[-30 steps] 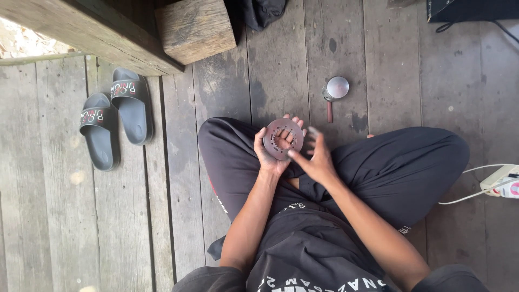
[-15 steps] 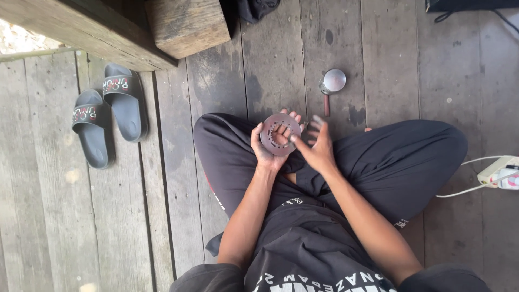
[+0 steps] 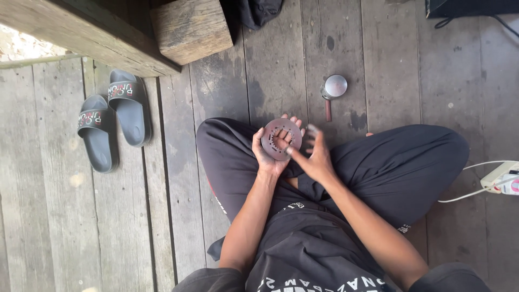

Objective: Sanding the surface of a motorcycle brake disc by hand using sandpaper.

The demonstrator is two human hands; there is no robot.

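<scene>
a: start at the hands. what has the left hand (image 3: 268,157) got?

b: it's curled closed around a round brownish metal disc (image 3: 281,138) with a ring of small holes near its centre, thumb along the left rim and fingertips showing past the far edge. the disc faces up, tilted a little toward the camera.

a: and the right hand (image 3: 312,156)?

b: loosely spread, gripping nothing that i can see. one fingertip sits at the disc's lower right edge (the fingers are blurred, so i can't say whether it truly touches or just hovers there).

a: so where does the disc sit overall?

b: in the left palm, held above the crossed legs in black trousers (image 3: 411,162), with the right hand just beside it on the right.

a: what could go wrong?

b: i'd judge the hold is one-handed and mostly by the rim. a push from that right finger could tip the disc out, and it would drop onto the lap or the plank floor (image 3: 270,75), where gaps run between the boards.

a: what's around?

b: a small round metal piece with a reddish handle (image 3: 333,89) lies on the planks just beyond the knees. grey slide sandals (image 3: 111,121) are well off to the left, a wooden block (image 3: 190,28) sits up top, and a white power strip (image 3: 504,177) with its cable is at the right edge.
</scene>
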